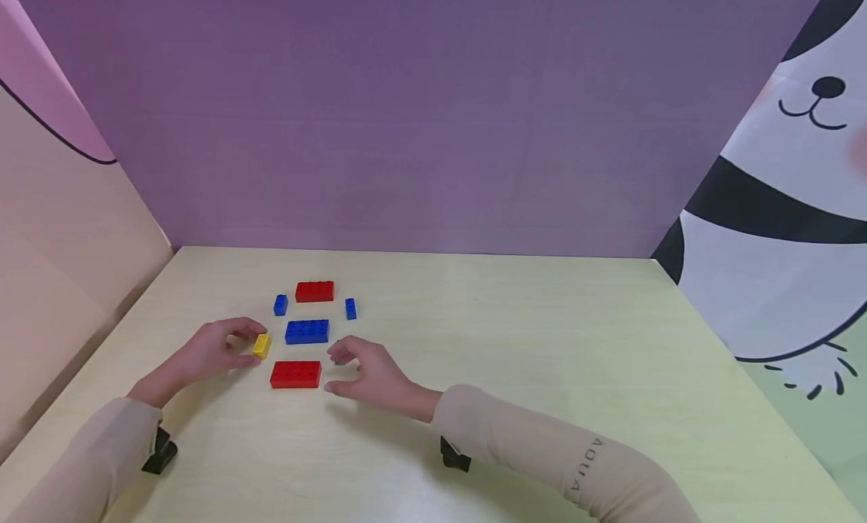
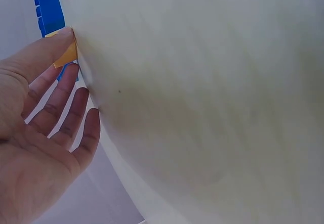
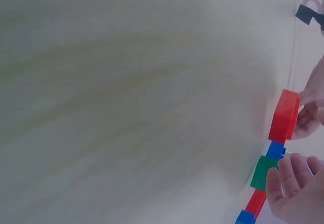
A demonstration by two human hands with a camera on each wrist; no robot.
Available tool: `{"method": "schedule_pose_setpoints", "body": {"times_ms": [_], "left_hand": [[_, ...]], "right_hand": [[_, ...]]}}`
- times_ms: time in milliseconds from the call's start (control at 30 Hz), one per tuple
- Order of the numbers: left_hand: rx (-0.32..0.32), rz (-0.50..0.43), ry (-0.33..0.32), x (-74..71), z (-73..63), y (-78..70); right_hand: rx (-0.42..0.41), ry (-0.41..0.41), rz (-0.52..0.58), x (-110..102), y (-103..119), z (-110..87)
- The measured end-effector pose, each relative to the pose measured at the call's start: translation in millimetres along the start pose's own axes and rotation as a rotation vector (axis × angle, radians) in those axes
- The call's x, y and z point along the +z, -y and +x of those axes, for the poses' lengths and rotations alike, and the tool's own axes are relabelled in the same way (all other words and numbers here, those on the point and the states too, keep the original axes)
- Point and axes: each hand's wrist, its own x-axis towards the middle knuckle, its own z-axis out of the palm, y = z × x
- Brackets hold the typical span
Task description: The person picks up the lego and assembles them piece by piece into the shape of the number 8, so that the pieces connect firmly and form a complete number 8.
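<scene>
In the head view my left hand (image 1: 215, 351) pinches a small yellow toy brick (image 1: 261, 346) between thumb and forefinger. The left wrist view shows its other fingers spread loosely beside the tabletop. My right hand (image 1: 379, 374) is just right of the near red brick (image 1: 296, 375), thumb and fingers apart. A green brick (image 3: 260, 173) lies beside its thumb in the right wrist view; in the head view the fingers mostly hide it. Between the hands and slightly farther off is a larger blue brick (image 1: 307, 332).
Another red brick (image 1: 314, 292) lies farther back, with one small blue brick (image 1: 281, 305) to its left and a second small blue brick (image 1: 350, 309) to its right. A purple panel (image 1: 420, 132) stands along the back edge of the pale table (image 1: 542, 342).
</scene>
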Motion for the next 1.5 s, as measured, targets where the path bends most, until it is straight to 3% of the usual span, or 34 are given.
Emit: {"method": "schedule_pose_setpoints", "body": {"times_ms": [800, 1500], "left_hand": [[0.058, 0.025, 0.001, -1.9, 1.2, 2.4], [0.074, 0.036, -0.018, -1.2, 3.4, 3.9]], "right_hand": [[0.09, -0.038, -0.097, 25, 9, 9.9], [0.16, -0.038, -0.179, 31, 16, 16.2]]}}
